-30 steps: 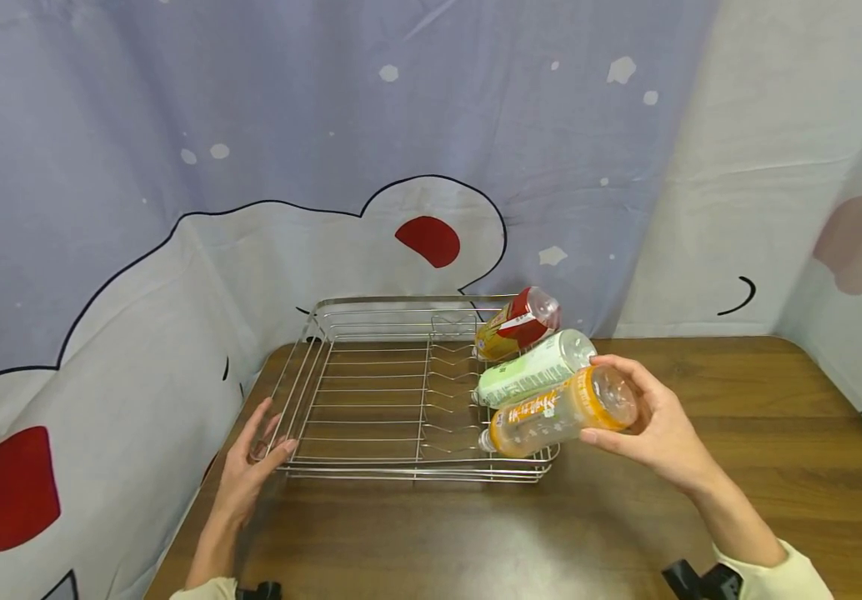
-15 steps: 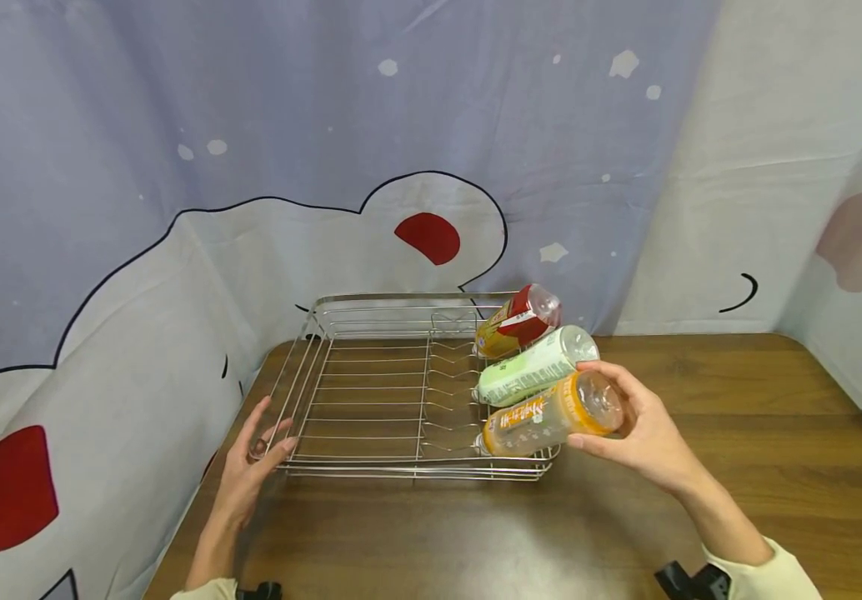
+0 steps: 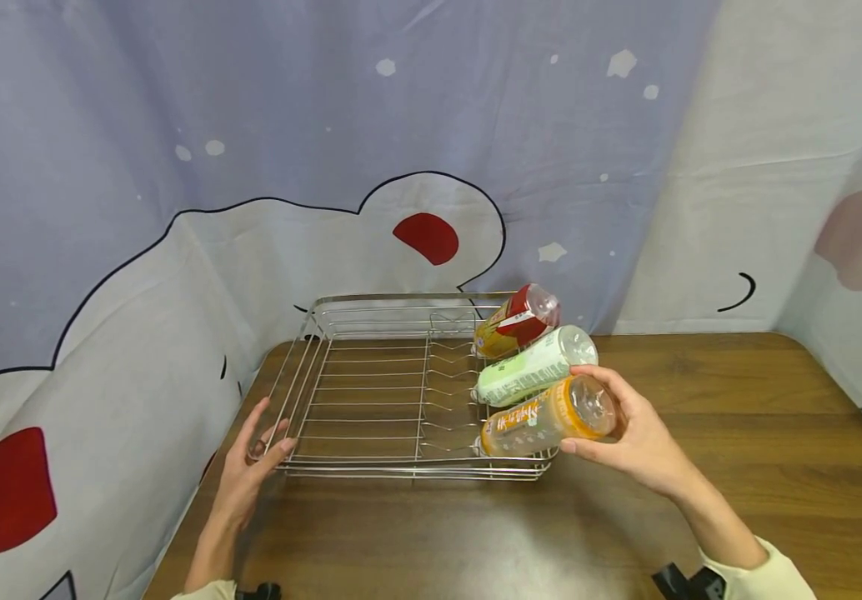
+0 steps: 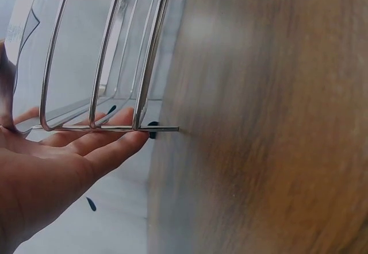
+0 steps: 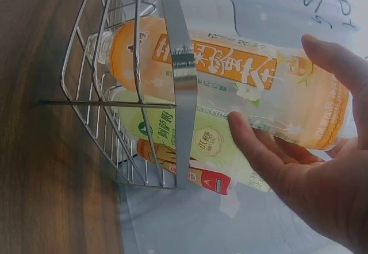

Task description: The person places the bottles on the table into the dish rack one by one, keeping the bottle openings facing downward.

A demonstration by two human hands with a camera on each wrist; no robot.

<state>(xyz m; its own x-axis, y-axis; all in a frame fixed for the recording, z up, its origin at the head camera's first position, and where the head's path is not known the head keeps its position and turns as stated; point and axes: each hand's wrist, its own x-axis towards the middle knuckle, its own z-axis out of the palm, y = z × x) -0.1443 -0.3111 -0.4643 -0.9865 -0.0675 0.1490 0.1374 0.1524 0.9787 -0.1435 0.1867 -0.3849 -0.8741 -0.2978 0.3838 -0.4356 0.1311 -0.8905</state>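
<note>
A wire dish rack [image 3: 371, 392] stands on the wooden table. My left hand [image 3: 242, 471] holds its near left corner, thumb on the rim and fingers along the outer wires. Near its base, my right hand [image 3: 637, 433] grips a clear plastic bottle [image 5: 218, 73] with an orange label. That bottle slants over the rack's right rim, neck inside and low, base raised outside. Beside it leans a green-labelled bottle [image 3: 532, 371], and behind that a red-and-yellow-labelled bottle [image 3: 513, 325], both tilted the same way with their necks inside the rack.
A patterned cloth [image 3: 311, 150] hangs behind the table [image 3: 731, 400] and along its sides. The back of the rack is close to it. Bare wood shows in front of the rack and to its right.
The right hand and the orange-labelled bottle have moved left, with the neck deeper inside the rack. The left hand stays on the corner, and the other bottles have not moved.
</note>
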